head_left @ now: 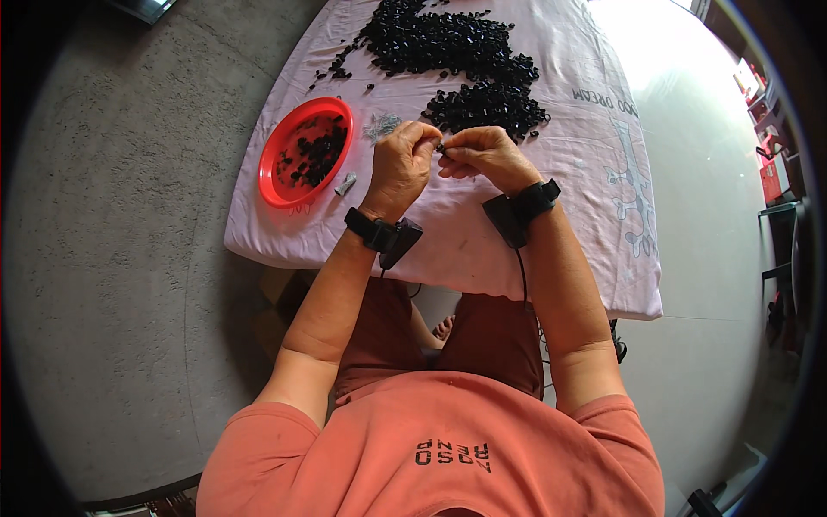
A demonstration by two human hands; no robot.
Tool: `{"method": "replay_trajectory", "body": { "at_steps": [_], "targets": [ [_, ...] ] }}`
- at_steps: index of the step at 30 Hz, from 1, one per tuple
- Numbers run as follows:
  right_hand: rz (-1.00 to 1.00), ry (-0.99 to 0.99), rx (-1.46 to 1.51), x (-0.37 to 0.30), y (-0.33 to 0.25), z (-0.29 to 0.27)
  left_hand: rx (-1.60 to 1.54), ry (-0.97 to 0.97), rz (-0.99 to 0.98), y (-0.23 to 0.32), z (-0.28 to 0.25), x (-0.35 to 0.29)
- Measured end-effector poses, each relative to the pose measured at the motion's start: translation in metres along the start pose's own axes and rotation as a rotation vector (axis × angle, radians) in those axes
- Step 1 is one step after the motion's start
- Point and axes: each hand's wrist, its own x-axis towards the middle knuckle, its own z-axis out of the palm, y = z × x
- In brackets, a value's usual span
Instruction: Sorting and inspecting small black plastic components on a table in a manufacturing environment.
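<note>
Fingers (419, 134) of the left hand (401, 165) and right hand (493, 155) are pinched closed at the tips on a small dark piece (441, 148), just on the person's side of the black heap (482, 103). Being so small and barely gripped, it could slip out and be lost among similar pieces if either pinch loosens. Both forearms reach forward and converge over the cloth-covered desk (448, 233).
</note>
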Motion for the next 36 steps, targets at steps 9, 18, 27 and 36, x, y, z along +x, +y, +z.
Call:
{"method": "replay_trajectory", "body": {
  "at_steps": [9, 18, 27, 36],
  "targets": [
    [-0.005, 0.005, 0.024, 0.0006, 0.0014, -0.0014, 0.008, -0.015, 0.048, 0.0027, -0.0034, 0.0043],
    [0.019, 0.007, 0.034, -0.0001, -0.0018, -0.0001, 0.003, -0.039, 0.021, 0.0016, -0.0038, 0.0042],
    [0.001, 0.004, 0.033, 0.0002, -0.0006, 0.0002, -0.034, -0.059, -0.003, 0.0037, -0.004, 0.0057],
    [0.002, -0.004, 0.043, -0.001, -0.0032, 0.0016, -0.059, -0.049, -0.014, 0.0051, -0.004, 0.0054]
  ]
}}
